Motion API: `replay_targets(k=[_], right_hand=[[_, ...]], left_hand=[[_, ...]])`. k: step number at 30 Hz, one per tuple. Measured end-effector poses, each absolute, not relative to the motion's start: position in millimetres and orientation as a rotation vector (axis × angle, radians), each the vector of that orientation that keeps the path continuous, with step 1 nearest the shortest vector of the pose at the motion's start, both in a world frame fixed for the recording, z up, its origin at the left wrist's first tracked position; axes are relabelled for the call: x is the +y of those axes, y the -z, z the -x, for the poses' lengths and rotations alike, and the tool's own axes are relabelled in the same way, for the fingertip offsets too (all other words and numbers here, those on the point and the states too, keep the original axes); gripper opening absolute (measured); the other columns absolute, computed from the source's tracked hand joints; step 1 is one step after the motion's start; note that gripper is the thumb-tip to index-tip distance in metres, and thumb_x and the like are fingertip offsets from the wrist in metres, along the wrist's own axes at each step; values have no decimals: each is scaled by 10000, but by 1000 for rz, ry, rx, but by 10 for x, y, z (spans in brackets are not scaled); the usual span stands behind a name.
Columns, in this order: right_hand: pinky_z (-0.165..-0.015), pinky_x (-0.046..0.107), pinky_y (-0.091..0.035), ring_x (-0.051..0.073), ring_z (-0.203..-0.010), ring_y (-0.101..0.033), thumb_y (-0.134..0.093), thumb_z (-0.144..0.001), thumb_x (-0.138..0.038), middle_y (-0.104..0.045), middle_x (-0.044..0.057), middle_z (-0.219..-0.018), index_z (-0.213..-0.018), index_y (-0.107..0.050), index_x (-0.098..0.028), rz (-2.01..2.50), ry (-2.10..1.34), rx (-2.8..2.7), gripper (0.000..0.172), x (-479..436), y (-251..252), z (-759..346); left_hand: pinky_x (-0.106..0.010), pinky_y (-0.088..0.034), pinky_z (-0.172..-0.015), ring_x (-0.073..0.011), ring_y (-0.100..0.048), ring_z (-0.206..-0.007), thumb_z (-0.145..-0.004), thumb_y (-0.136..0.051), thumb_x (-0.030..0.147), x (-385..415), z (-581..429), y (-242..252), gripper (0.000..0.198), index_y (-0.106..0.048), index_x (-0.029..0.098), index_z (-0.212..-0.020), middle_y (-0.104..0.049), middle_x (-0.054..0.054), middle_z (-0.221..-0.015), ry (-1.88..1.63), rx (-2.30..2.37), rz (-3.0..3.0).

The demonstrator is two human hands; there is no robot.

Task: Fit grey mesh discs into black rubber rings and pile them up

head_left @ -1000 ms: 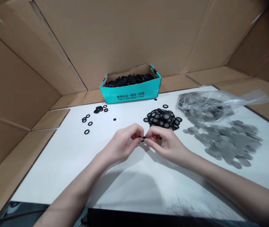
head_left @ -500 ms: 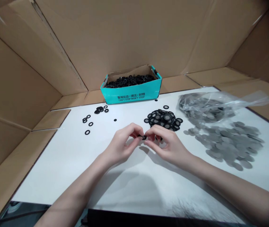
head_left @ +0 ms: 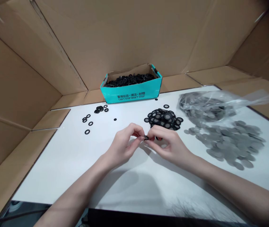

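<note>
A: How are the hands disposed, as you see them from here?

B: Left hand (head_left: 128, 141): thumb and forefinger pinched on one edge of a small black ring (head_left: 146, 137). Right hand (head_left: 168, 141): thumb and fingers closed about the opposite edge. The ring lies between the two sets of fingertips, over the white table (head_left: 65, 164); whether its centre is filled is too small to tell.

A: And under the curled right fingers?

B: Dark and pale bits show there. I cannot tell whether they are held or lie on the table.

A: What lies just beyond?

B: A pile (head_left: 165, 118) of black rings, many with grey centres, directly behind the right hand.

A: To the right?

B: A spread of grey discs (head_left: 233, 145), overlapping; behind it, a clear bag (head_left: 250, 98) holding more of them.

A: To the left?

B: Loose rings (head_left: 87, 131), some single, some clustered, well apart from the left hand.

A: At the back?

B: A turquoise box (head_left: 131, 95), open-topped and filled with black rings, stands before the cardboard wall (head_left: 134, 34).
</note>
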State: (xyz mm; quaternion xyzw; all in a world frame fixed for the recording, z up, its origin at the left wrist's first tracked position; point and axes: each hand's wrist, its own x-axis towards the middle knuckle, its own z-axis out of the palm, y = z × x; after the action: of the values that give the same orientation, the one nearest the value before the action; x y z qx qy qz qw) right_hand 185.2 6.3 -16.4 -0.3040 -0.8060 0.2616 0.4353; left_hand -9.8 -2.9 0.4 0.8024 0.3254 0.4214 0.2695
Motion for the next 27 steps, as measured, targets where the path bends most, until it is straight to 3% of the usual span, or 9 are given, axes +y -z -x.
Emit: replay_targets(k=[21,27], right_hand=[[-549,256,-368,123,-620,-491,-587,-885,-147,-566,-1,-688,-712,-521,-205,767,-652,-2009,194,70,154,-1848],[-563,261,-391,128,-632,-521,-601,-898,-169,-590,7,-697,-727,-541,-203,794,-672,-2004,184,62,172,-1855]], left_hand=[[-209,-497,-714,-95,-566,-758,-872,-510,15,-24,152,-67,199,-505,204,-932,-590,7,-856,-1009,919,-2306],[-228,-522,-728,-107,-584,-776,-908,-533,94,-13,153,-67,112,-493,198,-919,-589,-7,-866,-1006,899,-2184]])
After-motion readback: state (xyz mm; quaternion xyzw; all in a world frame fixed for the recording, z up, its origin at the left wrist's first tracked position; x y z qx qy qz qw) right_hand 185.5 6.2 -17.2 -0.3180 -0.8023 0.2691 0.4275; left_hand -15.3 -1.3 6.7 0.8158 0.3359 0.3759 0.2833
